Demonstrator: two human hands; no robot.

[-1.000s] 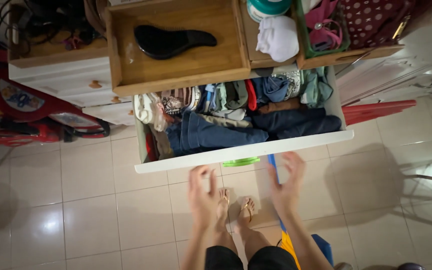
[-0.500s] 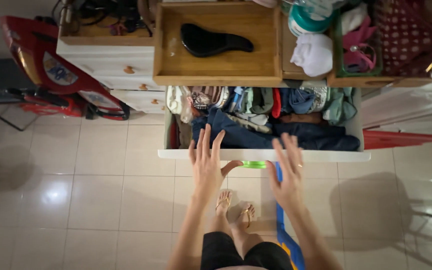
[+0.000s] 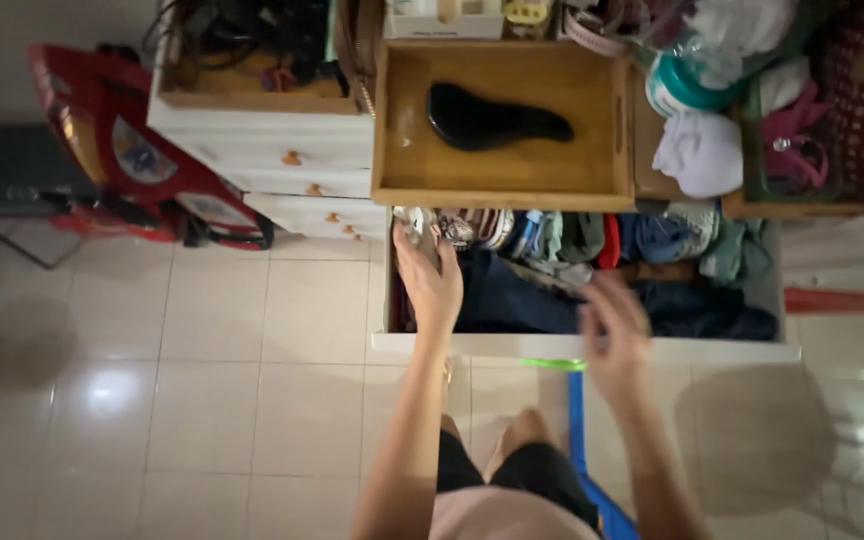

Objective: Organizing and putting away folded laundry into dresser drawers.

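Note:
A white drawer point(image 3: 652, 349) stands pulled out, packed with folded clothes point(image 3: 572, 270), dark blue ones at the front. My left hand point(image 3: 430, 280) reaches into the drawer's left end, fingers on pale and patterned cloth there. My right hand point(image 3: 614, 335) hovers blurred over the drawer's front edge near the dark blue clothes, fingers partly curled, holding nothing that I can make out.
A wooden tray point(image 3: 502, 185) with a black hairbrush point(image 3: 492, 122) sits on the dresser top. White cloth point(image 3: 700, 155) and a teal-lidded jar point(image 3: 687, 85) lie to the right. A red toy vehicle point(image 3: 132, 165) stands on the tiled floor at left. A blue stick point(image 3: 577, 420) leans below.
Both hands moved forward from above the floor into the drawer. My left hand went to the drawer's left end. The view shifted left.

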